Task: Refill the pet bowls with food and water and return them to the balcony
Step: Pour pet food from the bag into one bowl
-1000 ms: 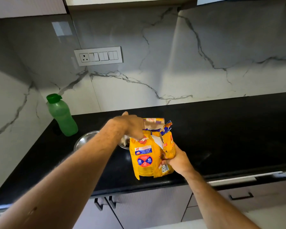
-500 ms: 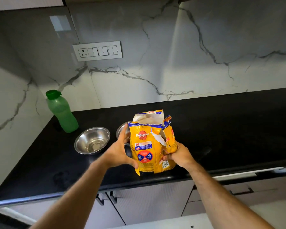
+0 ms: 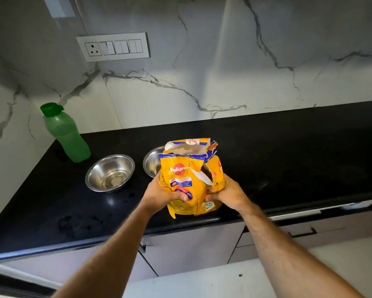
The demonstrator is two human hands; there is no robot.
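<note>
A yellow pet food bag (image 3: pixel 187 168) with a torn-open top stands upright near the front edge of the black counter (image 3: pixel 288 158). My left hand (image 3: pixel 161 193) grips its lower left side and my right hand (image 3: pixel 228 193) grips its lower right side. An empty steel bowl (image 3: pixel 110 173) sits on the counter to the left of the bag. A second steel bowl (image 3: pixel 152 161) stands just behind the bag, mostly hidden by it. A green water bottle (image 3: pixel 65 132) with its cap on stands at the back left corner.
A marble wall with a switch panel (image 3: pixel 114 46) rises behind the counter, and another marble wall closes the left side. Grey cabinet doors and drawers (image 3: pixel 191 248) run below the counter edge. Wet smears mark the counter at the front left.
My left hand came down from the top of the bag to its lower left side. Both hands now hold the bag near its base, and the left bowl is uncovered.
</note>
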